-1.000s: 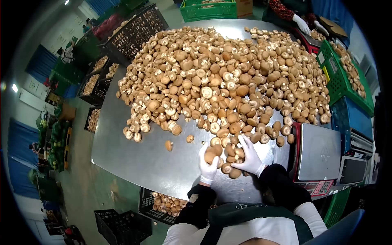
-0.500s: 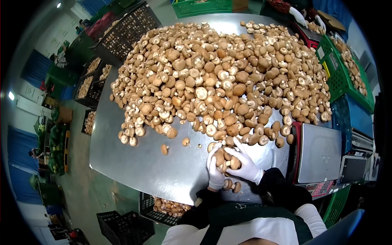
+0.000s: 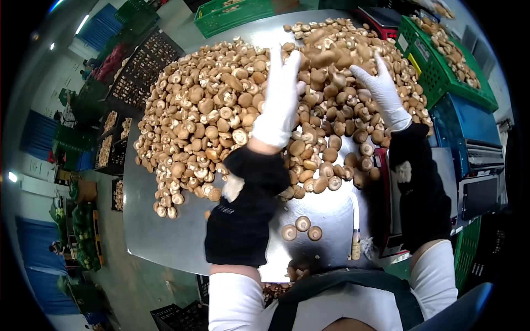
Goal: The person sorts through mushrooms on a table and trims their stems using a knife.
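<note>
A large heap of brown mushrooms (image 3: 204, 105) covers the back of the metal table (image 3: 160, 237). My left hand (image 3: 282, 96), in a white glove, is open over the middle of the heap with its fingers spread. To its right, my right hand (image 3: 381, 94), also gloved, is open above the heap. Between and beyond the hands, several mushrooms (image 3: 326, 55) are blurred by motion, and neither hand grips them. Near the front edge lie three loose mushrooms (image 3: 302, 223), caps or gills up. A tool with a pale curved end and a yellowish handle (image 3: 356, 245) lies to their right.
A scale (image 3: 441, 165) is partly behind my right sleeve. Blue box (image 3: 466, 132) and green crate of mushrooms (image 3: 441, 66) stand at the right. Another green crate (image 3: 232, 16) is beyond the table. Black crates (image 3: 143, 69) stand at the left. Co-worker's hands show at the top right.
Both hands have moved from the near edge, where they held mushrooms together, forward over the heap and opened apart. The mushrooms are out of them. The view has shifted, and the tool now shows.
</note>
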Available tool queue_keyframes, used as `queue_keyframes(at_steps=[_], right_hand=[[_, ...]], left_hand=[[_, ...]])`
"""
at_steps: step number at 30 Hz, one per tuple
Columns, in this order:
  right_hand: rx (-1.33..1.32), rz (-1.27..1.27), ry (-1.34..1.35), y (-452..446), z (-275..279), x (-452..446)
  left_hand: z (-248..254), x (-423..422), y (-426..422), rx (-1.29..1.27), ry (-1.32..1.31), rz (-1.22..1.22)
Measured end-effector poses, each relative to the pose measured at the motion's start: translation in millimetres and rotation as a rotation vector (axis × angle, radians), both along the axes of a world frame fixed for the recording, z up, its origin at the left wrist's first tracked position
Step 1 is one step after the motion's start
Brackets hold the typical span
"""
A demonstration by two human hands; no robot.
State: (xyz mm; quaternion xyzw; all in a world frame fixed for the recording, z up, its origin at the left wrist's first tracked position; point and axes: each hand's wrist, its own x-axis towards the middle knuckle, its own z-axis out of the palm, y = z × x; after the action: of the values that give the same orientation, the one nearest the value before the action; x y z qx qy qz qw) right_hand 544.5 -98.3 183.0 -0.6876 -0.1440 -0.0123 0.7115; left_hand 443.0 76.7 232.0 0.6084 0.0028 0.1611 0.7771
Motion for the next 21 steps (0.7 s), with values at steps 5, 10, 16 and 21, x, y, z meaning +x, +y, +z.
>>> queue_keyframes(at_steps=[5, 10, 16, 21], right_hand=[[-0.4, 0.282, -0.385, -14, -38, -77], [-0.828, 0.899, -0.444, -8, -111, -207], [-1.055, 0.868, -0.693, 24, -153, -269], [-1.043, 0.692, -0.872, 34, -181, -262]], left_hand=[[-41, -115, 29, 0.597, 0.147, -0.218], [-129, -268, 24, 1.006, 0.51, -0.456], [-243, -395, -43, 1.403, 0.307, -0.204], [-258, -402, -77, 1.37, 0.229, -0.015]])
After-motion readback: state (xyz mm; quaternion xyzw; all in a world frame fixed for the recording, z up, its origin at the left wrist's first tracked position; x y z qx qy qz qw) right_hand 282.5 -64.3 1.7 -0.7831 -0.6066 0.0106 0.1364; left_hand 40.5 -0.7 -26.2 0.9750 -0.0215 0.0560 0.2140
